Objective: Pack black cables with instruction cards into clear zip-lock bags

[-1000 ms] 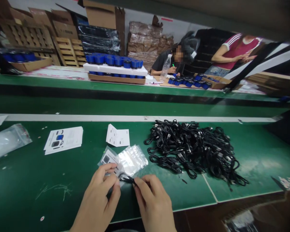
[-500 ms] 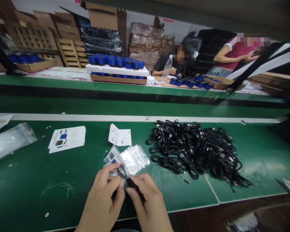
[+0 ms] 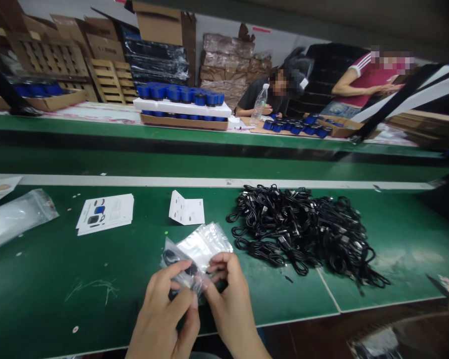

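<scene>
Between my two hands is a small clear zip bag [image 3: 169, 246] with a black coiled cable inside. My left hand [image 3: 168, 306] is closed on the bag's left side, thumb and fingers pinching it. At the bag's near right end, my right hand [image 3: 230, 301] pinches the plastic between thumb and fingers, partly hidden. Just beyond lies a fanned stack of clear zip bags [image 3: 213, 239]. To the right is a large heap of black cables [image 3: 292, 224]. A folded white leaflet [image 3: 192, 211] stands part open behind the bags.
A stack of printed leaflets [image 3: 112, 214] lies left on the green table [image 3: 41, 289], near a large plastic bag [image 3: 18, 219]. Across the back runs a raised shelf holding trays of blue round items [image 3: 179, 94] and a bottle [image 3: 260, 104]. Two people are beyond it.
The cable now sits inside the bag; half a second ago my right fingers held its end at the opening. My right hand has shifted slightly up along the bag.
</scene>
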`<state>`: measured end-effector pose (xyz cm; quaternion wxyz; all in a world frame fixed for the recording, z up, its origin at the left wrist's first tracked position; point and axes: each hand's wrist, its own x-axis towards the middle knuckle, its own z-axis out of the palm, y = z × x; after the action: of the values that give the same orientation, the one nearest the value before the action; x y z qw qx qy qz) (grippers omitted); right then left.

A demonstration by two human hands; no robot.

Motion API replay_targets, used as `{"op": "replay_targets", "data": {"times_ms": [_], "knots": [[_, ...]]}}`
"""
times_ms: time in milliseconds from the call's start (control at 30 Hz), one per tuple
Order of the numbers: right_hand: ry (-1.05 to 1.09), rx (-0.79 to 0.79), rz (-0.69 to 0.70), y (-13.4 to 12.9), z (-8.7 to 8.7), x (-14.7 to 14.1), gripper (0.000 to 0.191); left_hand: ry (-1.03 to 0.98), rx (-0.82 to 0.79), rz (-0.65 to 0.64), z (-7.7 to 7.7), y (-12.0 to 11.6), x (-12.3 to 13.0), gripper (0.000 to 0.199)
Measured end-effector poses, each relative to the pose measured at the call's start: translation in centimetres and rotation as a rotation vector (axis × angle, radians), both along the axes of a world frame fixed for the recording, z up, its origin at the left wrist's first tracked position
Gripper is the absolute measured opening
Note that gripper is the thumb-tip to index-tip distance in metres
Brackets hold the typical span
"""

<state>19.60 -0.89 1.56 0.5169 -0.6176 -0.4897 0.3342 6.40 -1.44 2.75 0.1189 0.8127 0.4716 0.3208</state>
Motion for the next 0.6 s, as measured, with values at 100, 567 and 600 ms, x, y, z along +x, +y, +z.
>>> {"op": "replay_targets", "data": {"times_ms": [100, 567, 600], "knots": [[0.146, -0.058, 0.206, 0.4, 0.1, -0.2, 0.010, -0.032, 0.032, -0.017, 0.1, -0.3, 0.3, 0.017], [0.427, -0.210, 0.468, 0.7, 2.0, 1.2, 0.006, -0.058, -0.818, 0.015, 3.8, 2.7, -2.9, 0.014], [0.478, -0.212, 0.444, 0.6, 2.1, 1.4, 0.010, -0.104, -0.816, 0.047, 3.8, 2.8, -2.6, 0.017]]}}
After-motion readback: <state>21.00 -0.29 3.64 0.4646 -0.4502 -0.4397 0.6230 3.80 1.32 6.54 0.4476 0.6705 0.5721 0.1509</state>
